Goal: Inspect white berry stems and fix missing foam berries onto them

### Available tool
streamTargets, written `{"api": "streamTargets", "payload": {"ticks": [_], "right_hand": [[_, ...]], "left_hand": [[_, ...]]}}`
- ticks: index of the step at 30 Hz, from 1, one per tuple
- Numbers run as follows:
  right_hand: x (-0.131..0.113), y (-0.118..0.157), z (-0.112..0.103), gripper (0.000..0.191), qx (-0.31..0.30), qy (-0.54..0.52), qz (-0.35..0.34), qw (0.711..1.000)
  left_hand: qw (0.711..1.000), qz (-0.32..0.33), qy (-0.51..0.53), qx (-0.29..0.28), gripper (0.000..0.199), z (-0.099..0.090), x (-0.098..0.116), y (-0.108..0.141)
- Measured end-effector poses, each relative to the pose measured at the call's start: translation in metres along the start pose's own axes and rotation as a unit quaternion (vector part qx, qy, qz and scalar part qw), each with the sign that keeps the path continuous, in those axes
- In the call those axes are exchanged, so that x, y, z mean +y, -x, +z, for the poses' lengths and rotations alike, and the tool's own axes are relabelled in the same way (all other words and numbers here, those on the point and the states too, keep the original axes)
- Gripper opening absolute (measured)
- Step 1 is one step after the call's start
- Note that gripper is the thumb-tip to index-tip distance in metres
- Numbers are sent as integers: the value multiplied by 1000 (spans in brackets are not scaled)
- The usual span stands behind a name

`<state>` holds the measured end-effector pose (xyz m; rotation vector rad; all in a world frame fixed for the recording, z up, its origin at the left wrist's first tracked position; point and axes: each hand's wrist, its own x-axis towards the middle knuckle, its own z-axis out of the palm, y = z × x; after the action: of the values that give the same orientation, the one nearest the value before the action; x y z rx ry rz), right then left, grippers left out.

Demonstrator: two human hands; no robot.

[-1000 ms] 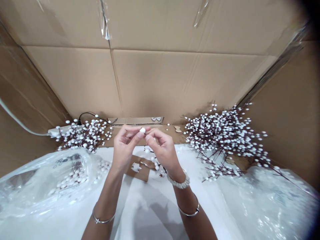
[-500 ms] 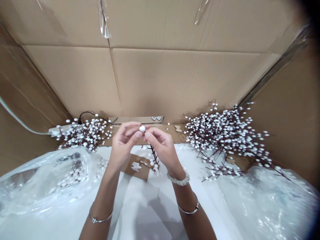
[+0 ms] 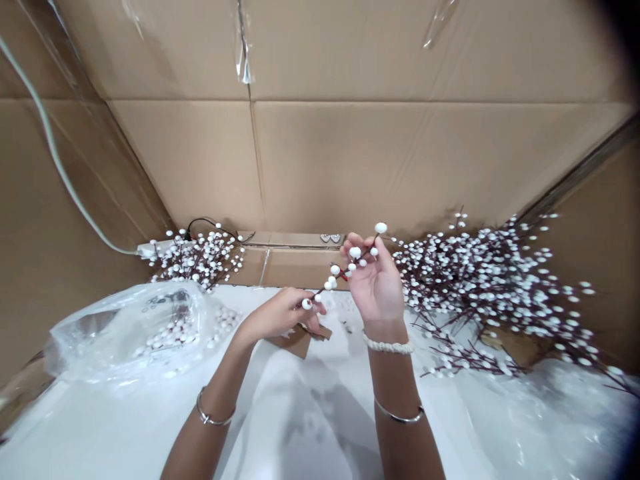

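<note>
A brown artificial stem with white berries (image 3: 335,270) slants up to the right between my two hands. My right hand (image 3: 379,293) is turned palm up and grips its upper part, thumb raised near the top berries, fingers curled behind. At the lower end my left hand (image 3: 277,312) has its fingers closed about the stem, with one berry in front of them. A bit of red shows near the stem's middle. Below my left hand lies a piece of brown cardboard (image 3: 295,343) on the white table cover (image 3: 250,427).
A big heap of white-berry stems (image 3: 465,273) lies at the right, a smaller bunch (image 3: 200,257) at the left. A clear plastic bag (image 3: 120,327) with berries sits front left, more clear plastic (image 3: 550,413) front right. Cardboard walls (image 3: 320,153) surround the table; a power strip (image 3: 163,248) stands back left.
My hands were together at a single white berry; now they are apart, holding the berry stem between them. The stem that lay over the cardboard is up in my hands. The view has shifted left.
</note>
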<state>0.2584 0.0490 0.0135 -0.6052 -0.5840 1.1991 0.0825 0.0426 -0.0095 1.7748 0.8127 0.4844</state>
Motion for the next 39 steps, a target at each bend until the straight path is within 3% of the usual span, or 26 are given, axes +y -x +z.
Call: {"api": "streamTargets", "payload": {"ticks": [3, 5, 10, 15, 21, 27, 32, 34, 37, 39], "right_hand": [[2, -7, -8, 38, -16, 57, 60, 996], [2, -10, -11, 35, -1, 74, 82, 994], [-2, -4, -5, 36, 18, 65, 75, 995], [-4, 4, 3, 41, -1, 62, 83, 995], [-6, 3, 2, 45, -24, 89, 74, 993], [-6, 3, 0, 40, -50, 114, 68, 990], [-6, 0, -3, 25, -44, 95, 41, 994], [-6, -2, -6, 23, -35, 95, 22, 995], [-8, -4, -13, 20, -50, 139, 2, 989], [-11, -7, -21, 18, -65, 198, -13, 978]], "left_hand": [[991, -61, -49, 107, 41, -13, -26, -4], [962, -129, -120, 207, 40, -31, -52, -5], [876, -238, -237, 345, 31, -78, -111, 2], [809, -327, -309, 378, 33, -97, -141, 15], [776, -376, -352, 365, 33, -105, -151, 50], [771, -383, -372, 346, 35, -109, -149, 65], [760, -373, -395, 355, 55, -103, -116, 62], [765, -331, -410, 371, 61, -95, -91, 66], [814, -195, -379, 394, 60, -79, -50, 86], [834, -149, -340, 409, 55, -71, -29, 109]]}}
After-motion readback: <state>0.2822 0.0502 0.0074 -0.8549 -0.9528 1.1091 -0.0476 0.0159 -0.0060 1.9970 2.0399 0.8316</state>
